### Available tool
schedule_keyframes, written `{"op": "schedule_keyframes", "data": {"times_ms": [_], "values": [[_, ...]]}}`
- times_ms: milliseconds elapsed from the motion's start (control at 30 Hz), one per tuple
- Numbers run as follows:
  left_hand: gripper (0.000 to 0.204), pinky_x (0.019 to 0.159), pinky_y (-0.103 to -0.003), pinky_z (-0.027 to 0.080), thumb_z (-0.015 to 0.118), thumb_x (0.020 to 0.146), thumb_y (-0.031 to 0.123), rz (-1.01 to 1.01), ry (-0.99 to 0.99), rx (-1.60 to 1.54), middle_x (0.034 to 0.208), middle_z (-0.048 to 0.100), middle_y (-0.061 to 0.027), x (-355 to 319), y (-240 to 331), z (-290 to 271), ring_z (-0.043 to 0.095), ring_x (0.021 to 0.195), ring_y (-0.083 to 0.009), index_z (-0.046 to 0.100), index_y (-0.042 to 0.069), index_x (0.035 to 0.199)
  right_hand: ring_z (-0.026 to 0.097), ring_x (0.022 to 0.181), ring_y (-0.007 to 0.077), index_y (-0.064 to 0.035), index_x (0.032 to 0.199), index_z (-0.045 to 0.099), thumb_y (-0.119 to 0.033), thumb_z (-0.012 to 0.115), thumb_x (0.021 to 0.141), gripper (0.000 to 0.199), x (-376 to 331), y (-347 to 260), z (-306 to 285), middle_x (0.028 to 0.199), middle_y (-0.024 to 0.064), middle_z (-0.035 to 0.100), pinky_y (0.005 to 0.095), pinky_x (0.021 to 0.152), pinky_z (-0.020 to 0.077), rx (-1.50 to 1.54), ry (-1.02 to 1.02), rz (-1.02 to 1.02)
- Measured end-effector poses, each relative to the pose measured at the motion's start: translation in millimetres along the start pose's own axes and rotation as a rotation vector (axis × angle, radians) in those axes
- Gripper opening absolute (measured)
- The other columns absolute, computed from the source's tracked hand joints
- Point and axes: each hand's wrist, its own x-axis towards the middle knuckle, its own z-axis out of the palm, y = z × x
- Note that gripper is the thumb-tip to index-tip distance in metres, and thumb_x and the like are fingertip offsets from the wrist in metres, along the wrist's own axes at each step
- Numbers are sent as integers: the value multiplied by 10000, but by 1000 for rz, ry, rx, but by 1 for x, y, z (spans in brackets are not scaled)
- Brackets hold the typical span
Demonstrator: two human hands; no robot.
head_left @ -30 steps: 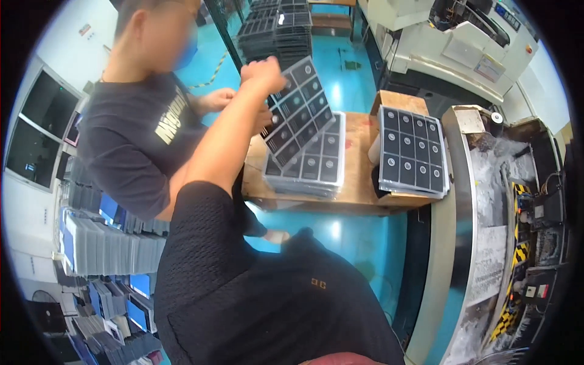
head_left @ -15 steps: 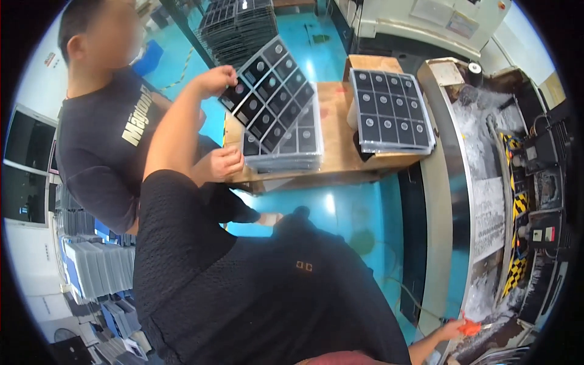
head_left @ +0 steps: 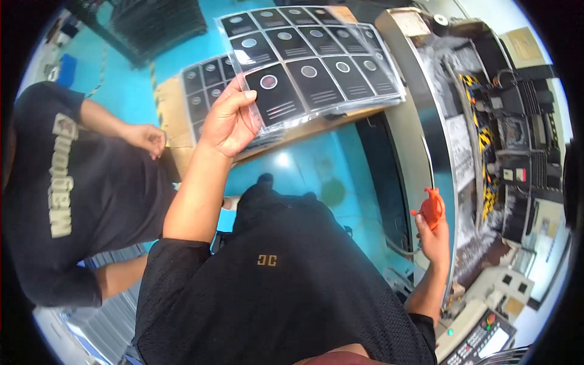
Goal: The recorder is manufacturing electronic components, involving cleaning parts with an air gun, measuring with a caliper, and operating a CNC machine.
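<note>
A clear plastic panel (head_left: 291,117) with rows of black rectangles, each bearing a round silvery mark, tilts above the bench. My left hand (head_left: 230,121) is closed on its near left corner, thumb on top. Further right, my right hand (head_left: 434,240) is wrapped round an orange air blow gun (head_left: 432,208), its thin nozzle pointing away from me. Left of the held panel, a stack of similar panels (head_left: 196,106) lies on the wooden bench (head_left: 176,140), partly hidden by it. Another stack beneath the panel is mostly covered.
A co-worker in a black shirt (head_left: 115,201) stands at my left, one hand (head_left: 146,140) near the bench's left end. Along the right runs a machine bed (head_left: 456,146) with white residue and striped tape. A control panel (head_left: 486,340) sits at lower right.
My left hand has carried the panel rightward from over the left stack. My right hand has raised the blow gun away from the machine bed. The co-worker's hand has drawn back from the stack.
</note>
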Motion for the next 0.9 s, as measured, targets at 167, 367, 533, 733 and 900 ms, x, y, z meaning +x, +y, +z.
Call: {"op": "schedule_keyframes", "data": {"times_ms": [167, 367, 533, 733, 900], "values": [[494, 933, -469, 544, 486, 876, -32, -12, -34, -36, 1248, 571, -161, 12, 2, 19, 620, 1112, -297, 377, 5, 1357, 601, 701, 147, -29, 1211, 584, -74, 690, 822, 405, -3, -136, -9, 879, 43, 631, 289, 661, 488, -444, -219, -182], [486, 953, -483, 528, 491, 865, -29, -15, -63, -90, 1226, 577, -160, 23, 10, 24, 615, 1117, -294, 383, -3, 1338, 605, 741, 401, 5, 928, 622, -156, 781, 718, 308, 7, -224, 21, 821, 178, 624, 410, 654, 483, -864, -307, -277], [470, 962, -456, 524, 475, 874, -36, -18, -146, -137, 1209, 589, -158, 34, 22, 24, 619, 1109, -273, 394, -1, 1336, 599, 713, 397, 1, 873, 608, -154, 782, 722, 278, 22, -246, 36, 777, 180, 607, 422, 630, 470, -972, -263, -269], [449, 969, -432, 519, 471, 887, -29, -18, -108, -96, 1199, 595, -154, 40, 31, 16, 621, 1101, -259, 405, 0, 1330, 597, 670, 391, 1, 851, 611, -161, 786, 729, 269, 33, -260, 48, 745, 182, 602, 416, 603, 464, -994, -247, -287], [444, 962, -432, 522, 477, 891, -21, -28, -115, -89, 1198, 597, -146, 41, 34, 9, 622, 1094, -250, 408, -1, 1328, 599, 668, 391, 5, 827, 610, -172, 789, 733, 269, 43, -265, 58, 733, 190, 600, 421, 595, 461, -998, -265, -274]]}}
